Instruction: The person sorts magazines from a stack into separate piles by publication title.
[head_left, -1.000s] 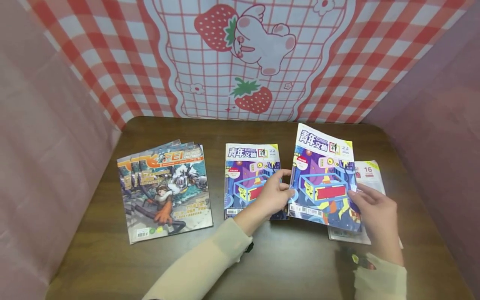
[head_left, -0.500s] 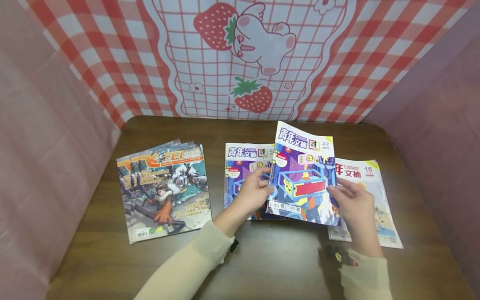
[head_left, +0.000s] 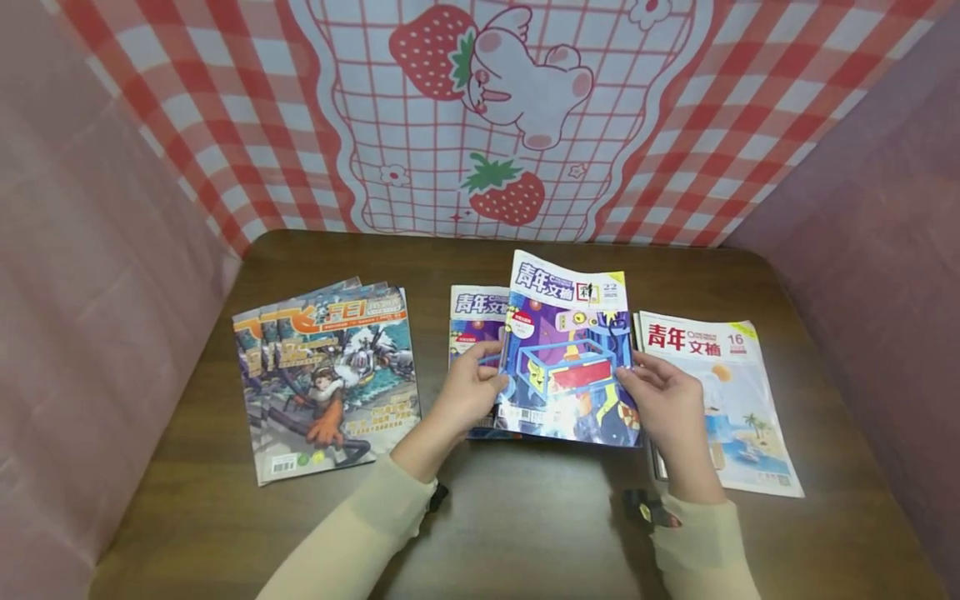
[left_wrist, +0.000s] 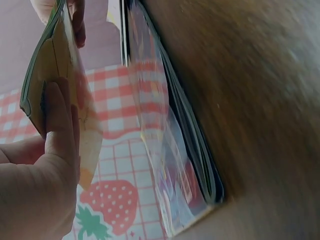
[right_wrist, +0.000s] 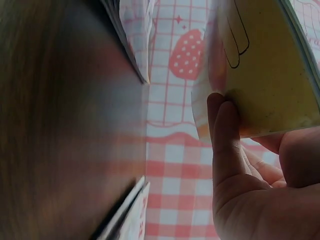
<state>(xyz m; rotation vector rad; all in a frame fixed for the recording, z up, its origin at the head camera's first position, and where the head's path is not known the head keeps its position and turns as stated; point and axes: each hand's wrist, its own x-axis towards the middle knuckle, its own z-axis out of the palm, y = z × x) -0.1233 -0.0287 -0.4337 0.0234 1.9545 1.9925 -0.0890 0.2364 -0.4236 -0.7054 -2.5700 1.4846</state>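
Both hands hold up a magazine point(head_left: 573, 358) with a purple and blue cover marked 22. My left hand point(head_left: 468, 392) pinches its left edge, and my right hand point(head_left: 667, 404) pinches the right edge, thumbs on the front. In the right wrist view, fingers point(right_wrist: 227, 130) press against its yellow back cover. Under and left of it lies a magazine with the same cover point(head_left: 472, 329), partly covered in the head view. In the left wrist view the held magazine point(left_wrist: 62, 55) stands clear above the magazines on the table point(left_wrist: 195, 135).
At the left lies a fanned stack of magazines point(head_left: 333, 392) with an orange title. To the right is a pile topped by a white magazine point(head_left: 750, 400) marked 16. A checked strawberry cloth point(head_left: 480, 125) hangs behind the wooden table point(head_left: 525, 517).
Both hands have carried the held magazine leftward, from over the right-hand pile to over the middle one. The white magazine on the right has come into fuller view.
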